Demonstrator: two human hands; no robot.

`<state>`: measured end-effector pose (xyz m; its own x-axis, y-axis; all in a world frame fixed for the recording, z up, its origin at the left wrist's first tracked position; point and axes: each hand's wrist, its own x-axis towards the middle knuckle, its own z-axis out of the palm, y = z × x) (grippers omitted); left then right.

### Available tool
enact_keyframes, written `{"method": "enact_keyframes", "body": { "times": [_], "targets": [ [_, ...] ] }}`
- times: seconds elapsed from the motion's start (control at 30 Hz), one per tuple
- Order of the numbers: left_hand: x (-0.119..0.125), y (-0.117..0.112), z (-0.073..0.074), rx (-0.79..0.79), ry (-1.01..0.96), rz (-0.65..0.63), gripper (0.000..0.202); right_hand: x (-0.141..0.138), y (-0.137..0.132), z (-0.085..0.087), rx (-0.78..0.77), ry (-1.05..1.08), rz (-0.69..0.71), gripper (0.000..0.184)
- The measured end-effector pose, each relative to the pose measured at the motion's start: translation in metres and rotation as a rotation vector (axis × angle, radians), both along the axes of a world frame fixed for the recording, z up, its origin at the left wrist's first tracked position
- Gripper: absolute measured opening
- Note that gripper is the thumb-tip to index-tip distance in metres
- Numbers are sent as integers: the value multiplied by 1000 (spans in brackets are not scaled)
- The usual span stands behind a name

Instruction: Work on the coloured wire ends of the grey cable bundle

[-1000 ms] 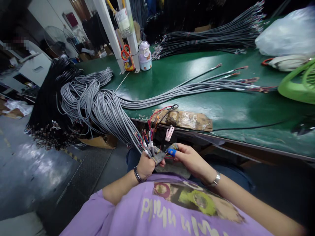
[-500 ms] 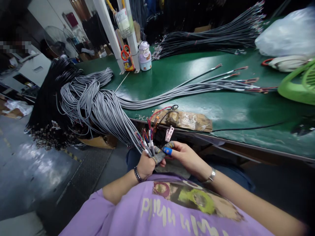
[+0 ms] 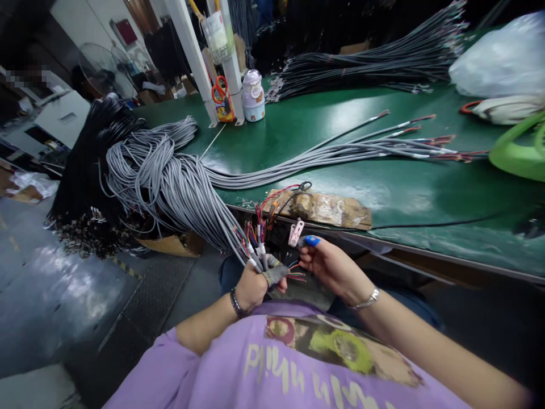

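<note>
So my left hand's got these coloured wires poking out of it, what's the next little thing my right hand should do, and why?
I'd probably lower the right hand and pinch one of the coloured wires to separate it: their ends splay out past the left hand, which grips them, while your blue-wrapped right thumb sits higher, near the pink clip.

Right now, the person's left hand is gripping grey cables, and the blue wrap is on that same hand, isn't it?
Not quite: the blue wrap is on the right hand, as the head view shows. The left hand is indeed gripping grey cables.
</note>
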<state>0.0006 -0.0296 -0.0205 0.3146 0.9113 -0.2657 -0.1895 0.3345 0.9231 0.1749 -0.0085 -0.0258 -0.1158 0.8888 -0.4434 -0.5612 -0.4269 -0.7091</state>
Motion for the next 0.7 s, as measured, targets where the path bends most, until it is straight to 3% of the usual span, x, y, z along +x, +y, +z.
{"method": "enact_keyframes", "body": {
  "times": [0.1, 0.23, 0.37, 0.7],
  "targets": [
    [-1, 7, 9, -67, -56, -42, 42, 5, 9, 4, -47, 50, 112, 35],
    [2, 19, 17, -125, -126, -111, 45, -2, 19, 13, 55, 62, 203, 45],
    [7, 29, 20, -152, -110, -140, 48, -7, 26, 11, 130, 28, 189, 44],
    [17, 35, 15, -203, -76, -187, 44, -9, 25, 10, 80, 98, 104, 44]
  ]
}}
